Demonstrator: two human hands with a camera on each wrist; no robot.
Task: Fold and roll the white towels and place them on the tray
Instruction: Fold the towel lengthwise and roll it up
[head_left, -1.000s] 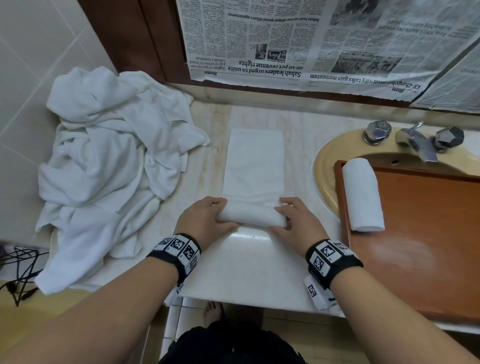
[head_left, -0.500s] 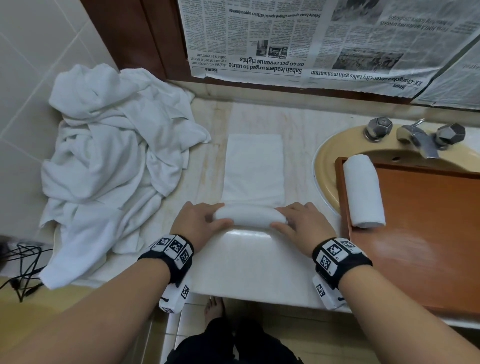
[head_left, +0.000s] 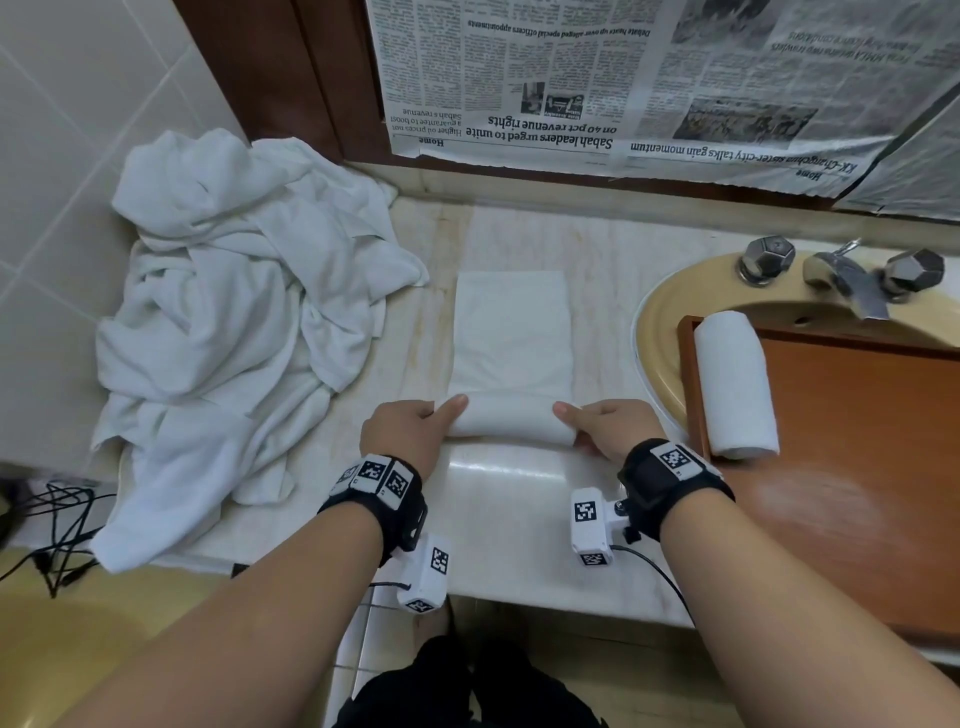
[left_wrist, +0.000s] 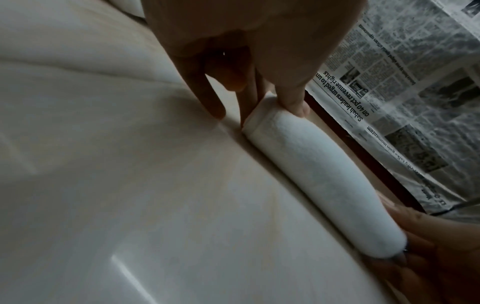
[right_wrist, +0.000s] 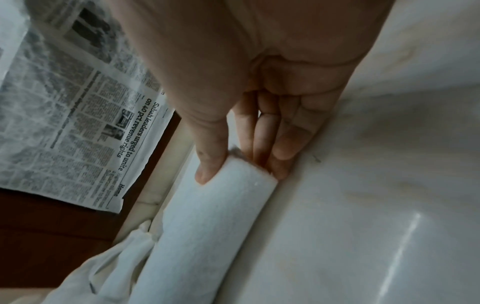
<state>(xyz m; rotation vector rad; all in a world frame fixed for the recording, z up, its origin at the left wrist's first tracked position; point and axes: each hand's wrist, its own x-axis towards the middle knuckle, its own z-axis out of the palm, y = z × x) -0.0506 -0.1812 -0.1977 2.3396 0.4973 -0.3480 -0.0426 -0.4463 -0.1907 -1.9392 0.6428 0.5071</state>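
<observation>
A folded white towel (head_left: 511, 332) lies flat on the marble counter, its near end wound into a roll (head_left: 511, 418). My left hand (head_left: 410, 431) grips the roll's left end (left_wrist: 262, 115), thumb on top and fingers behind it. My right hand (head_left: 602, 426) grips the right end (right_wrist: 241, 170) the same way. The roll (left_wrist: 322, 179) runs across between both hands. A finished rolled towel (head_left: 735, 384) lies on the left side of the wooden tray (head_left: 857, 467), which sits over the sink.
A heap of loose white towels (head_left: 234, 322) covers the counter's left part. The yellow sink (head_left: 660, 332) with a metal tap (head_left: 847, 278) is at the right. Newspaper (head_left: 649, 83) covers the wall behind. Cables (head_left: 47, 525) hang at the lower left.
Both hands have pushed the roll away from me along the towel. The roll is thicker and the flat part shorter.
</observation>
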